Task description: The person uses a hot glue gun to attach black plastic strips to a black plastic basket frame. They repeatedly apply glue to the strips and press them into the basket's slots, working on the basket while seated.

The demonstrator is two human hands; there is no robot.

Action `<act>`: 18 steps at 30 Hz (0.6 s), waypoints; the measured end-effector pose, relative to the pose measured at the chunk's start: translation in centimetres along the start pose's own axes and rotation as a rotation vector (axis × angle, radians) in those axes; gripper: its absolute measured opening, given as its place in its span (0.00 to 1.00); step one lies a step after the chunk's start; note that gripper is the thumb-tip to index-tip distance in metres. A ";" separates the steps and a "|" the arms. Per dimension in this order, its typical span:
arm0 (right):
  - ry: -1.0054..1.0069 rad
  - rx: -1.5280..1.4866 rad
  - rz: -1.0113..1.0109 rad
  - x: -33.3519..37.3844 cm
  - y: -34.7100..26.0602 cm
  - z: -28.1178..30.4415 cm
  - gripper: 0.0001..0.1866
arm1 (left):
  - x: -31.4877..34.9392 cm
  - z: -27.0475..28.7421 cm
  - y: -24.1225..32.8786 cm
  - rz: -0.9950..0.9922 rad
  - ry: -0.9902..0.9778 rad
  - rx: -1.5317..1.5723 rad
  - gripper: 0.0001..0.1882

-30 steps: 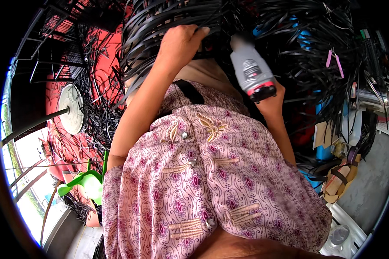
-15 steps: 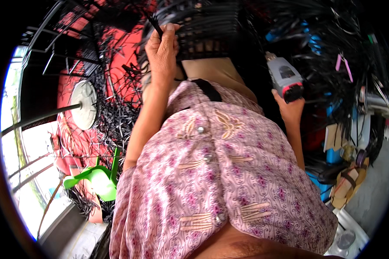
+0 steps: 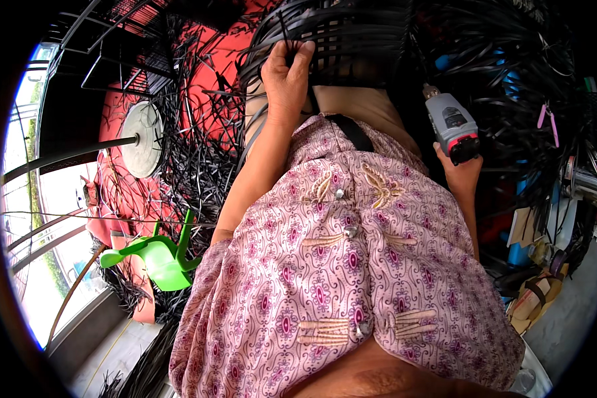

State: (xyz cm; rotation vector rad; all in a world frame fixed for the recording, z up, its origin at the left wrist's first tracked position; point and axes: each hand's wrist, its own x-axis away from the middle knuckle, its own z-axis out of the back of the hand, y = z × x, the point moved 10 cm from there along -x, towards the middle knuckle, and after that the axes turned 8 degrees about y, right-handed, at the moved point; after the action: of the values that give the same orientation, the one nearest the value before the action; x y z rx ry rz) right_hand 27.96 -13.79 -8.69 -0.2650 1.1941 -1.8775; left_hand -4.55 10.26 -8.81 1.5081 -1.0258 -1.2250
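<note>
My left hand [image 3: 286, 81] is raised at the rim of a black basket-like weave [image 3: 358, 40], its thumb and fingers closed on thin black plastic strips [image 3: 283, 28]. The weave rests by my knees, with long strips curving across its top. On the right, my right hand [image 3: 461, 174] grips a grey power tool [image 3: 452, 121] with a red and black rear end. Its narrow metal tip points away from me toward the loose strips. Part of the grip and most of the fingers are hidden under the tool.
Loose black strips [image 3: 471, 60] heap up at right, with pink-handled snips [image 3: 548, 125] among them. Left are a red mat [image 3: 209, 50] strewn with strips, a round pale disc on a rod [image 3: 142, 140], a green plastic stool [image 3: 159, 262] and black wire racks [image 3: 123, 73].
The view has shifted, so most things sit farther right. My left hand now pinches strips close against the weave; before, strips fanned up from it. My right hand keeps the power tool.
</note>
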 end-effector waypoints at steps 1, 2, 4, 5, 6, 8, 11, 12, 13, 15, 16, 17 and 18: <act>0.005 -0.011 0.002 0.0 -0.1 -0.1 0.18 | 0.0 0.1 0.0 0.016 -0.007 0.014 0.05; 0.011 -0.023 0.004 0.1 -0.2 -0.1 0.18 | 0.2 0.3 0.0 0.033 -0.014 0.029 0.05; -0.012 -0.015 0.008 0.1 -0.1 -0.1 0.18 | 0.3 0.0 1.4 -0.085 -0.051 -0.066 0.07; -0.024 -0.011 0.011 0.0 0.0 -0.1 0.19 | 0.6 -0.5 2.7 -0.218 -0.081 -0.175 0.08; -0.029 -0.001 0.004 0.0 0.1 -0.1 0.19 | 1.0 -1.1 3.8 -0.354 -0.114 -0.286 0.10; -0.039 0.022 -0.012 0.0 0.2 -0.1 0.19 | 1.0 -1.3 2.7 -0.373 -0.141 -0.397 0.14; 0.040 0.025 -0.034 -0.1 1.3 0.6 0.19 | 1.5 -1.9 3.5 -0.439 -0.122 -0.506 0.15; 0.086 -0.002 -0.053 -0.5 1.0 1.3 0.20 | 1.6 -1.9 3.5 -0.444 -0.119 -0.515 0.14; 0.134 -0.029 -0.078 -1.0 0.1 2.1 0.21 | 1.6 -1.8 3.5 -0.449 -0.123 -0.525 0.14; 0.203 -0.036 -0.120 -2.1 0.5 3.9 0.22 | 1.5 -1.7 3.5 -0.485 -0.108 -0.539 0.13; 0.224 -0.059 -0.087 -2.8 0.0 4.6 0.21 | 1.6 -1.6 3.5 -0.465 -0.107 -0.503 0.13; 0.248 -0.095 -0.128 -3.0 -0.5 5.3 0.16 | 1.7 -1.6 3.5 -0.444 -0.105 -0.467 0.14; 0.270 -0.130 -0.164 -3.2 -1.3 6.0 0.11 | 1.7 -1.4 3.6 -0.424 -0.099 -0.429 0.14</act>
State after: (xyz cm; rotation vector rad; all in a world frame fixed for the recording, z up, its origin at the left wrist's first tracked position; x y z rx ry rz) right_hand 32.61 -14.93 -3.68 -0.1885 1.5200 -2.0267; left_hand -3.05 7.95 -5.61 1.3657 -0.4632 -1.7043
